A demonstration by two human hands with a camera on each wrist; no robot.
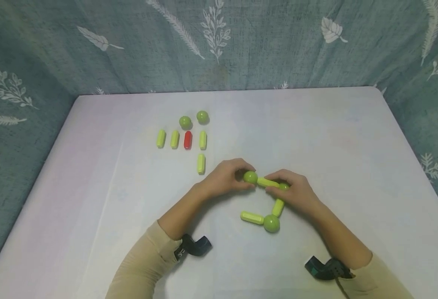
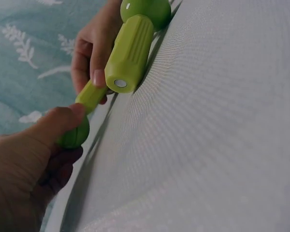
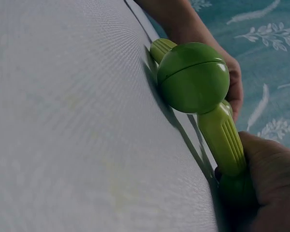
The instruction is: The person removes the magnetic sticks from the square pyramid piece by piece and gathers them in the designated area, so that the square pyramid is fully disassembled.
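My left hand [image 1: 231, 178] pinches a green ball [image 1: 250, 177] between thumb and fingers. That ball meets the end of a yellow-green ribbed rod [image 1: 267, 182], which my right hand [image 1: 296, 192] grips near its other end, around a second green ball [image 1: 284, 186]. From there another yellow-green rod [image 1: 278, 207] runs down to a third green ball [image 1: 272, 223], with one more rod [image 1: 252, 217] pointing left from it. In the left wrist view, this rod's free end [image 2: 120, 83] shows a round silvery disc. The right wrist view has the third ball [image 3: 193, 77] up close.
Two loose green balls [image 1: 185, 122] lie at the back left of the white table [image 1: 316, 133]. Below them are several yellow-green rods [image 1: 202, 140] and a red rod [image 1: 187, 140]. A patterned green cloth [image 1: 263, 45] hangs behind the table.
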